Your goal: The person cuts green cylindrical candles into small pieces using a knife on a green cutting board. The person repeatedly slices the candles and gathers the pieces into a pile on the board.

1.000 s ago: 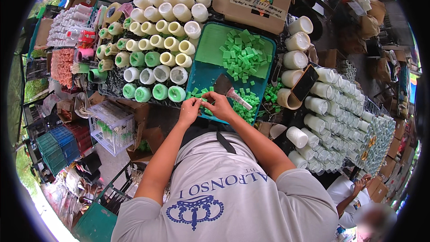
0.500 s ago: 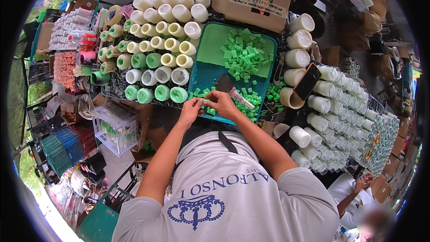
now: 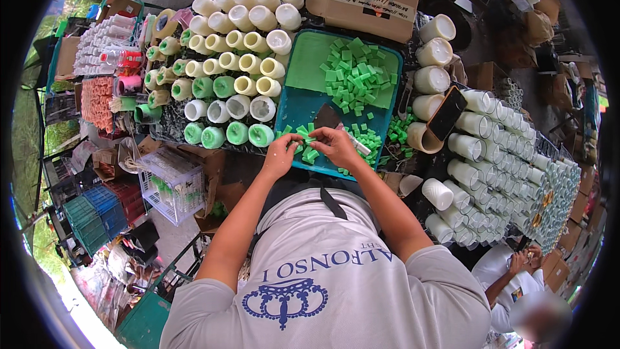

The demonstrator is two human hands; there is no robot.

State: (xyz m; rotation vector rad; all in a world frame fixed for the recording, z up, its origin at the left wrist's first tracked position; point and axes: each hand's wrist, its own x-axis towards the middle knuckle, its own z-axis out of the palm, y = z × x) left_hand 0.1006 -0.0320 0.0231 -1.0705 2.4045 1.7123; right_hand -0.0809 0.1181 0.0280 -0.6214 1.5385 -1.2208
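Observation:
At the near edge of a blue-green tray [image 3: 298,105], my left hand [image 3: 282,154] and my right hand [image 3: 337,146] meet with their fingertips almost touching. A small green wax piece [image 3: 302,132] shows at the fingers, and both hands are closed in a pinch around such pieces. Just beyond my right hand lies a scraper [image 3: 328,118] with a dark blade, its handle partly hidden by the hand. Loose green pieces [image 3: 361,137] lie around the hands. Farther up the tray, a heap of green blocks [image 3: 356,74] rests on a flat green sheet [image 3: 307,64].
Rows of cream and green candle cups [image 3: 236,132] stand left of the tray. An open cardboard box [image 3: 361,0] is behind it. On the right are cream cylinders [image 3: 431,81], a phone [image 3: 447,114] and many glass jars [image 3: 491,155]. A person [image 3: 513,278] sits at the lower right.
Both hands have shifted slightly right over the tray's near edge. My right hand now covers more of the scraper's handle, and green pieces show more plainly at the fingertips.

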